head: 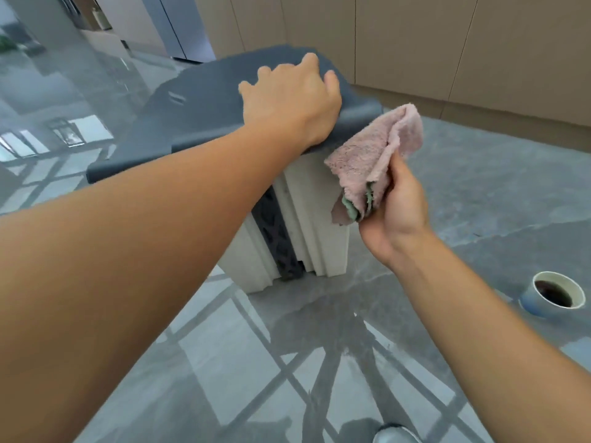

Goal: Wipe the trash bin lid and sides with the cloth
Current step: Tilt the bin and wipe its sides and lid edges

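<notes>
A trash bin stands on the floor with a dark grey lid [204,110] and cream-white sides [319,231]; a black lattice strip runs down its near side. My left hand [287,100] lies flat on the lid near its right corner, fingers spread, holding nothing. My right hand [396,212] is beside the bin's right corner, just under the lid's edge, gripping a bunched pink cloth [374,161] with a green layer showing at its lower folds. The cloth touches the lid's corner and the top of the white side.
The floor is glossy grey tile with bright window reflections at the left. A small blue cup [553,294] with dark contents sits on the floor at the right. Beige cabinet fronts [447,43] stand behind the bin. A shoe tip [393,434] shows at the bottom edge.
</notes>
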The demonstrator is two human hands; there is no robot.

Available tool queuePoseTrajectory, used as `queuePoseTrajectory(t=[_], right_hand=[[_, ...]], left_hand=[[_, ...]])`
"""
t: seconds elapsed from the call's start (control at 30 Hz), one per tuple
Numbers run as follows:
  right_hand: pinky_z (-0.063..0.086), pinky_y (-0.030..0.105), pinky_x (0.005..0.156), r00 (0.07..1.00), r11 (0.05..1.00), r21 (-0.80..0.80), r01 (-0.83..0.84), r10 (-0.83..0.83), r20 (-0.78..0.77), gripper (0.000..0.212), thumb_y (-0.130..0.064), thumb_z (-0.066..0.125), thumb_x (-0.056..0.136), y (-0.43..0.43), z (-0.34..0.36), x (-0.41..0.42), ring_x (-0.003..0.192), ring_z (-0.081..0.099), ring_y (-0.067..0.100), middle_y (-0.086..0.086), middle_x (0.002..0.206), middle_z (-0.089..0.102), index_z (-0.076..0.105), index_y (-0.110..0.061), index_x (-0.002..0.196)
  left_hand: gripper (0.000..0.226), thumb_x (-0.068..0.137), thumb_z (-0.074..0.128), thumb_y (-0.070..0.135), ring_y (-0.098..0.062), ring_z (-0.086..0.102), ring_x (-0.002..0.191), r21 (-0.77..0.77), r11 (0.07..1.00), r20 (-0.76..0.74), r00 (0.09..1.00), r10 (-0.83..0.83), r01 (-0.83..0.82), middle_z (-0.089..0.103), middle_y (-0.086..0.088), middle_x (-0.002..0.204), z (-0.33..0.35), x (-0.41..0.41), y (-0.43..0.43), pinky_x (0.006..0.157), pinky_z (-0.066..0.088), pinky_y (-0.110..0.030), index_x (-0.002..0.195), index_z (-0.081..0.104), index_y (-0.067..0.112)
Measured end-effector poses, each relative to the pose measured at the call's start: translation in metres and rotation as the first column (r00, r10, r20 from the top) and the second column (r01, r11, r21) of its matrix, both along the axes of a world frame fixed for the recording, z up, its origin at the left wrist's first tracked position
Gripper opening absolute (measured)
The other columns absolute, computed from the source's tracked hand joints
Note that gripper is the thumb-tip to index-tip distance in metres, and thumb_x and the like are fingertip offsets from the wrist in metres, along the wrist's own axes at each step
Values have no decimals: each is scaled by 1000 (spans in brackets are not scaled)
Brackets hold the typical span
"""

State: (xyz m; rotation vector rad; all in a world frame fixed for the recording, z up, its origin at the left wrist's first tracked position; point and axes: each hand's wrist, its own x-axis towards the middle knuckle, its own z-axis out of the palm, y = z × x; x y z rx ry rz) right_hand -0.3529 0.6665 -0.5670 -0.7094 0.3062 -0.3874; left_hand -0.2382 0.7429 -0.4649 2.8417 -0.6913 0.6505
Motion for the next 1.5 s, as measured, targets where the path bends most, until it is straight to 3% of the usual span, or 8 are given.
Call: queuePoseTrajectory(t=[0.23, 0.4, 0.63, 0.77, 0.87, 0.97, 1.2, 1.5], right_hand=[[29, 23, 46, 979, 979, 154, 130, -103, -175, 60, -53, 40, 106, -29, -75, 7, 43, 43, 16, -1, 57, 51, 66, -24, 60], [57, 22, 81, 959, 966, -217, 137, -184, -216, 59, -63, 39, 104, -4, -55, 44, 98, 69, -2, -8, 132, 67, 51, -30, 151], [9, 36, 135, 849, 810, -404, 424, -511, -134, 65, -43, 26, 107, 61, -17, 120, 164, 9, 18, 6, 177, 10, 15, -20, 167], [29, 48, 129, 818, 934, -85, 348, -347, -459, 52, -32, 25, 114, 49, -86, 119, 156, 35, 28, 9, 171, 29, 23, -21, 165], [54, 37, 86, 782, 951, 167, 259, -105, -614, 28, -22, 32, 111, 33, -115, 116, 99, 64, 31, 17, 105, 65, 58, -13, 120], [36, 23, 53, 816, 901, 378, 214, 48, -576, 27, -24, 36, 100, 31, -100, 121, 50, 42, 19, 7, 67, 50, 53, -18, 81], [56, 45, 95, 884, 853, 468, 229, 19, -468, 51, -45, 51, 102, 37, -60, 126, 126, 62, 27, 7, 144, 61, 50, -18, 146], [54, 42, 83, 928, 990, -113, 81, -116, -353, 33, -42, 46, 87, 35, 20, 86, 94, 70, 28, 5, 104, 75, 65, -18, 97]], left_hand=[[59, 103, 14, 54, -47, 33, 139, 235, 972, -323, 944, 64, 14, 40, -18, 153, 22, 50, -56, 111, 19, -65, 152, 30, 25], [95, 72, 2, 92, -42, 19, 144, 416, 896, -258, 965, -47, 155, 27, 10, 164, 24, 62, -3, 111, 16, -61, 154, 18, 47], [97, 71, 14, 94, -31, 12, 153, 285, 933, -358, 927, -107, 218, 19, 13, 166, 18, 66, -3, 121, 13, -54, 156, 16, 47], [96, 73, 16, 95, -27, 9, 154, 278, 937, -359, 927, -105, 214, 16, 14, 167, 17, 68, -1, 121, 14, -56, 156, 14, 47], [94, 74, 17, 94, -29, 10, 153, 269, 943, -342, 935, -96, 195, 16, 14, 167, 18, 65, -2, 121, 13, -57, 155, 15, 48], [95, 73, 16, 94, -30, 9, 154, 273, 945, -337, 938, -79, 178, 15, 13, 167, 18, 63, -2, 120, 8, -61, 156, 15, 48], [103, 64, 21, 98, -34, 21, 150, 192, 978, -355, 935, -6, 79, 29, 8, 164, 19, 55, -17, 116, 16, -66, 154, 22, 48], [79, 86, 24, 79, -38, 50, 124, 207, 977, -316, 942, 111, -45, 59, -11, 132, 20, 39, -54, 111, 29, -54, 124, 59, 19]])
